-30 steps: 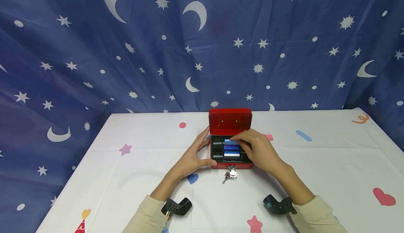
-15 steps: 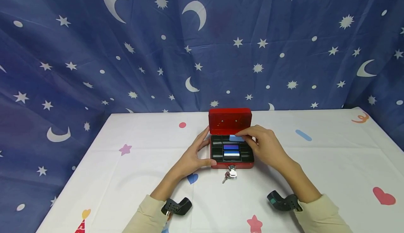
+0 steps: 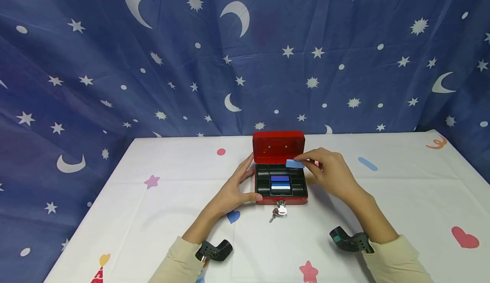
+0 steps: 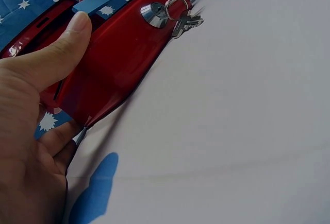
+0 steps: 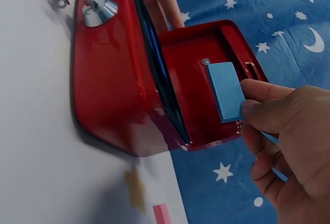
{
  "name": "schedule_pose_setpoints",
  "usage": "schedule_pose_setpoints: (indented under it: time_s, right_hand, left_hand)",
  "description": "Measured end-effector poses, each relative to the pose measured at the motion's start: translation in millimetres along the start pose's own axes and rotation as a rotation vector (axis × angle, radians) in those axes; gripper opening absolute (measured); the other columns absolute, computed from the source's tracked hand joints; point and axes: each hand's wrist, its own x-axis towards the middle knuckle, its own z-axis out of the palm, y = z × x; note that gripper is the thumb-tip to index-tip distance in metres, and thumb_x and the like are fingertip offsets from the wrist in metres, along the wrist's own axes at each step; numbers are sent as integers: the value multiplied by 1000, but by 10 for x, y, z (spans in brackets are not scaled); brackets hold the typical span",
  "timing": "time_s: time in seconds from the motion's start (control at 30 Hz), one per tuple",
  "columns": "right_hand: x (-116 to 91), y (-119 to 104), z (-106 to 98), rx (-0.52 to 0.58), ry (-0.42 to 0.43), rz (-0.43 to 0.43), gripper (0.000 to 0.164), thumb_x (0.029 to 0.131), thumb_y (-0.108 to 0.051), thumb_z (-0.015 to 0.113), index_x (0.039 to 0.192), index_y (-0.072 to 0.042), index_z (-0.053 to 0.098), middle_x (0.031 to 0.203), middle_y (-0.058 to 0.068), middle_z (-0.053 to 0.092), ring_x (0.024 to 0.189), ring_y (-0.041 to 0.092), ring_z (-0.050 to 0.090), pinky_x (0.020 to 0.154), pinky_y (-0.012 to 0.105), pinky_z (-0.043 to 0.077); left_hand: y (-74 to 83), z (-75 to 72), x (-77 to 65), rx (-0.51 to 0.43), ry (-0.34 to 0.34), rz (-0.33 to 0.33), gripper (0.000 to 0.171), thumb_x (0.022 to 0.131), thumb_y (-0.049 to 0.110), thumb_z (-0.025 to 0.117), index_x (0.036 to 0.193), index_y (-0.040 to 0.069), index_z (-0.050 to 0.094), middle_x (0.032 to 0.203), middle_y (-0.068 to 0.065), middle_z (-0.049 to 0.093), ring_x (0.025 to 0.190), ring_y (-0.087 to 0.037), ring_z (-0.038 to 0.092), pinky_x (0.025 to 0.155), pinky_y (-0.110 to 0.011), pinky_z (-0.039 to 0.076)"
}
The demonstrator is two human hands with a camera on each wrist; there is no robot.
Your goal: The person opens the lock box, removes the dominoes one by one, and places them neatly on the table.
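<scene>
A small red cash box [image 3: 280,199] stands open on the table, lid [image 3: 278,147] upright, with a black tray [image 3: 261,180] inside. In the tray lie a dark blue piece [image 3: 280,178] and a white piece [image 3: 280,186]. My right hand [image 3: 328,173] pinches a light blue flat piece [image 3: 294,163] above the tray's far right corner; the same piece [image 5: 226,91] shows in front of the lid in the right wrist view. My left hand [image 3: 235,188] grips the box's left side [image 4: 111,59], thumb on the front. Keys [image 3: 278,211] hang from the front lock [image 4: 154,12].
The white tablecloth [image 3: 172,198] bears coloured shapes: a pink star [image 3: 152,181], a red heart [image 3: 465,237], a blue heart [image 3: 233,217]. A blue curtain with moons and stars [image 3: 191,61] hangs behind the table. Black wrist cameras [image 3: 214,251] sit on both forearms.
My right hand has lifted the light blue piece out of the tray and moved it up and to the right. The left hand and box have stayed put.
</scene>
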Motion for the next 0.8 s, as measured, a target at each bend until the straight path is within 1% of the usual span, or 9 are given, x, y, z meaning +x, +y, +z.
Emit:
schedule_pose_setpoints:
  time_s: [0.3,0.5,0.63,0.67,0.73,0.77,0.8]
  right_hand:
    - [-1,69,-50,-3,18,-17,29,81,5,72,101,-15,76,91,-1,70,65,11,49,55,27,43]
    - [-6,92,-78,-4,20,-21,30,80,6,72,100,-15,76,86,-4,69,65,11,48,55,26,43]
    - [-6,94,-89,-2,7,-11,29,80,6,72,100,-15,76,87,-4,69,65,11,49,55,26,43]
    - [-6,93,-90,-2,2,-6,29,81,5,72,100,-15,76,87,-3,70,66,11,49,56,27,44]
    - [-6,92,-91,0,-9,5,28,81,5,71,101,-15,76,88,-3,70,66,12,49,56,27,44]
    - [-6,92,-91,0,-14,10,28,81,5,71,101,-15,76,88,-3,70,66,12,49,56,27,44]
    - [-7,94,-90,-2,-18,15,28,81,5,71,101,-15,76,88,-2,70,66,12,49,57,27,44]
  left_hand:
    - [1,-4,-9,7,-7,5,108,73,15,84,152,40,16,155,12,15,135,-17,36,113,-48,19]
    - [-13,-3,-5,7,-7,10,107,73,13,83,152,39,16,156,10,14,135,-17,36,113,-47,18]
    - [-4,-4,-1,5,-16,18,107,74,8,82,153,34,14,157,5,13,136,-21,35,113,-47,17]
    - [15,-5,-2,3,-21,17,107,75,7,81,154,31,14,157,3,12,136,-23,34,113,-48,17]
    - [102,-11,-16,-1,-32,11,106,76,4,80,155,24,12,158,-2,11,137,-27,33,113,-49,16]
    - [147,-13,-26,-5,-34,6,105,76,3,79,155,22,12,158,-3,11,137,-28,32,113,-49,16]
    - [150,-14,-28,-7,-34,10,105,76,5,80,155,22,12,158,-3,11,137,-28,33,113,-50,16]
